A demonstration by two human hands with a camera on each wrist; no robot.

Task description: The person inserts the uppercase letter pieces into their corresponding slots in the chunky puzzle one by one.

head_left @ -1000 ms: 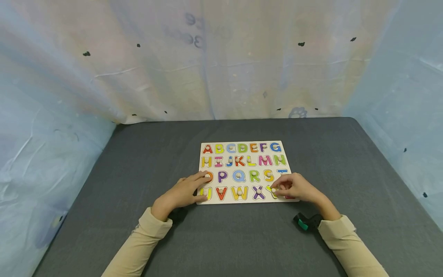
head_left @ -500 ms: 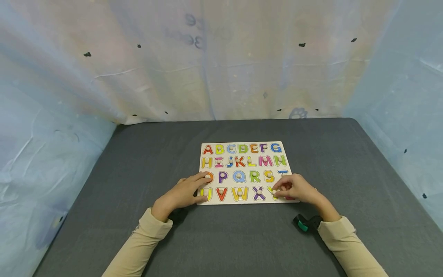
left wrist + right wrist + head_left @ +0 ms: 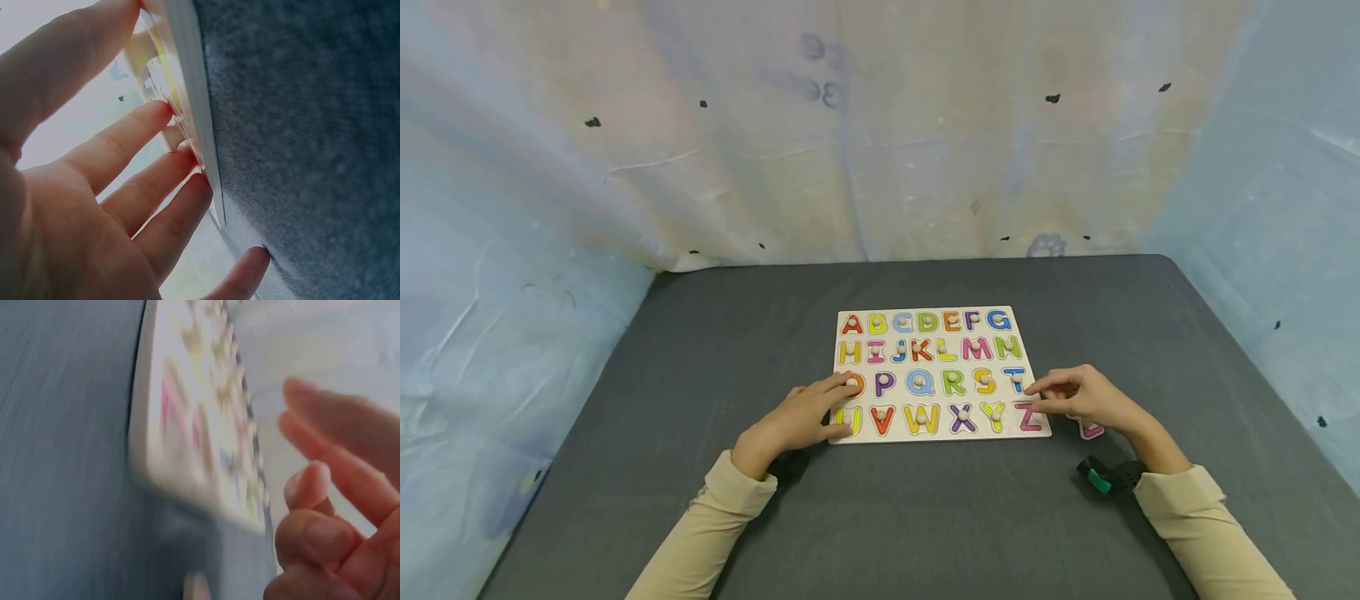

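A white wooden alphabet board (image 3: 895, 437) carries rows of coloured letter pieces with knobs. My left hand (image 3: 793, 419) rests on its left edge near O and U, fingers spread; in the left wrist view the fingertips (image 3: 159, 112) touch the board's side and face. A yellow-green letter Y piece (image 3: 992, 417) sits in the bottom row. To its right, the pink Z spot (image 3: 1028, 418) shows no knob. My right hand (image 3: 1090, 397) hovers past the board's right edge, thumb and fingers apart, holding nothing. Beneath it, a pink letter piece (image 3: 1092, 430) lies partly hidden on the table.
A dark grey cloth covers the table (image 3: 880, 517). Hanging sheets (image 3: 925, 167) enclose the back and sides. A black wrist device with a green part (image 3: 1101, 480) is below the right wrist.
My right hand has let go of the letter Y piece, now lying in its place, and moved right off the board, uncovering the Z spot. The left hand stays put.
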